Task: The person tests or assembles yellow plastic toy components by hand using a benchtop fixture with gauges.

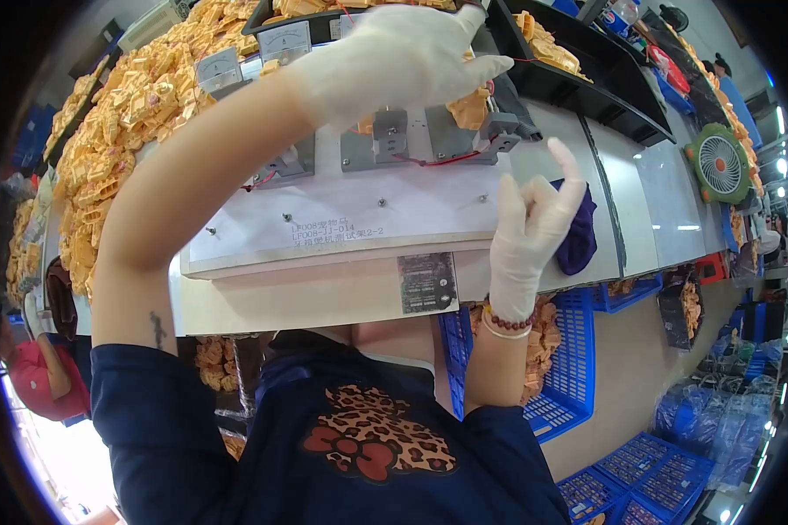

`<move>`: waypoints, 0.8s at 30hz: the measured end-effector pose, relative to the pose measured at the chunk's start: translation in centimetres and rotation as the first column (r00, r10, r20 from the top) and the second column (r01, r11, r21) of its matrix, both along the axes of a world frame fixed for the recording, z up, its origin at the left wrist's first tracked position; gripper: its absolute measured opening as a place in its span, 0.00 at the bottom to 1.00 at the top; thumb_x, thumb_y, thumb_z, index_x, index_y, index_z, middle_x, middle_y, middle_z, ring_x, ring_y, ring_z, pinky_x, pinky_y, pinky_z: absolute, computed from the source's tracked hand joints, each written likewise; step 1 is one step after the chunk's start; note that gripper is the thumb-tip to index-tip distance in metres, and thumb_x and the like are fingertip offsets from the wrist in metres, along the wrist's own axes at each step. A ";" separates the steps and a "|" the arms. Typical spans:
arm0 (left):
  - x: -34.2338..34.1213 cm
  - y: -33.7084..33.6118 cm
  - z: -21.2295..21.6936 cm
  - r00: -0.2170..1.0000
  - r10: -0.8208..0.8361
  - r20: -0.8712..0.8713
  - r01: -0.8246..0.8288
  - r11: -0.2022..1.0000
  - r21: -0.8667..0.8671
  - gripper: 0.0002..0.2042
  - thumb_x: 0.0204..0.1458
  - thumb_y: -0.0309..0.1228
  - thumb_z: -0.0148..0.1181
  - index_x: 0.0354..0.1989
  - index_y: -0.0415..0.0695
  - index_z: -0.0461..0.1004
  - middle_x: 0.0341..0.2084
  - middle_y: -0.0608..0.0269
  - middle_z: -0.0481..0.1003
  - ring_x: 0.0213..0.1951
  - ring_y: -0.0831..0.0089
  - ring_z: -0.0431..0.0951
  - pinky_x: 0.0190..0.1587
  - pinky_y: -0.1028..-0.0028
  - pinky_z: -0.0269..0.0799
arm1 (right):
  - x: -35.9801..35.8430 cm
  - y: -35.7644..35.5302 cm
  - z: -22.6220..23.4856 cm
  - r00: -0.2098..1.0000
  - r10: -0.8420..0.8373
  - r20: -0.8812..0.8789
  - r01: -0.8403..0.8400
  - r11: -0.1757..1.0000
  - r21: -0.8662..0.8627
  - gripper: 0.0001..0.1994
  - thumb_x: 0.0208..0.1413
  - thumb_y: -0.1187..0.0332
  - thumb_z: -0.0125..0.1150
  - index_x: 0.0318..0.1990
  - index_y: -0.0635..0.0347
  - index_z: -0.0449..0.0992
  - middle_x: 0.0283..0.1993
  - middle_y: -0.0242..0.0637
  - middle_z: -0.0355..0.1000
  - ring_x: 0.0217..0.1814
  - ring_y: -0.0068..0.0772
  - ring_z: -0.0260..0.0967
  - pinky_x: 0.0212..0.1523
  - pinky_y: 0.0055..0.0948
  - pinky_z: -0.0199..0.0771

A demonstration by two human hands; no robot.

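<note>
Yellow plastic housing (469,110) looks light and stiff, best pinched edgewise, fingers apart on both left hand (398,63) and right hand (532,226).

The white-gloved left hand (403,66) partly hides the grey, blocky fixtures (390,136); its grip is unclear. The top edge cuts off a black plastic tray (255,19).
</note>
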State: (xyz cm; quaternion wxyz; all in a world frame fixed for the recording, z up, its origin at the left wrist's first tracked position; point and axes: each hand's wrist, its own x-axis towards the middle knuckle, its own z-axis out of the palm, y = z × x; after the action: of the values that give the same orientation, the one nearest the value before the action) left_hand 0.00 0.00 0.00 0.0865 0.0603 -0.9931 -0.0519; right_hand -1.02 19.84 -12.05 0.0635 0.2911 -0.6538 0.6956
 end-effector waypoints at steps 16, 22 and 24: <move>26.6 -7.0 -12.3 0.610 0.546 -0.574 -0.454 0.835 0.313 0.03 0.50 0.24 0.68 0.29 0.40 0.79 0.26 0.65 0.77 0.27 0.76 0.73 0.33 0.76 0.68 | 0.6 0.3 -1.2 0.850 -0.133 -0.510 0.420 0.755 0.503 0.08 0.42 0.70 0.69 0.30 0.53 0.75 0.26 0.30 0.68 0.28 0.37 0.66 0.29 0.35 0.65; 25.1 -6.3 -13.3 0.674 0.592 -0.441 -0.483 0.806 0.343 0.05 0.49 0.23 0.68 0.25 0.41 0.76 0.19 0.67 0.67 0.21 0.76 0.68 0.26 0.75 0.66 | 0.6 -0.2 -2.8 0.799 -0.223 -0.558 0.504 0.755 0.420 0.10 0.39 0.72 0.69 0.26 0.52 0.72 0.20 0.29 0.63 0.25 0.35 0.63 0.27 0.36 0.60; 24.8 -6.4 -13.1 0.700 0.523 -0.486 -0.402 0.851 0.338 0.09 0.48 0.23 0.68 0.22 0.41 0.72 0.19 0.67 0.67 0.20 0.76 0.67 0.24 0.75 0.64 | 0.6 0.0 -2.9 0.815 -0.209 -0.540 0.485 0.755 0.441 0.10 0.38 0.72 0.70 0.27 0.52 0.72 0.21 0.29 0.64 0.26 0.35 0.63 0.28 0.37 0.60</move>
State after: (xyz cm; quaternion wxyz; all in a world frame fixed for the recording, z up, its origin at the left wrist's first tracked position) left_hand 24.79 -6.41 -13.06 0.3780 0.2996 -0.8637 -0.1462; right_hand -0.40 19.79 -14.91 0.2598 0.3215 -0.8372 0.3581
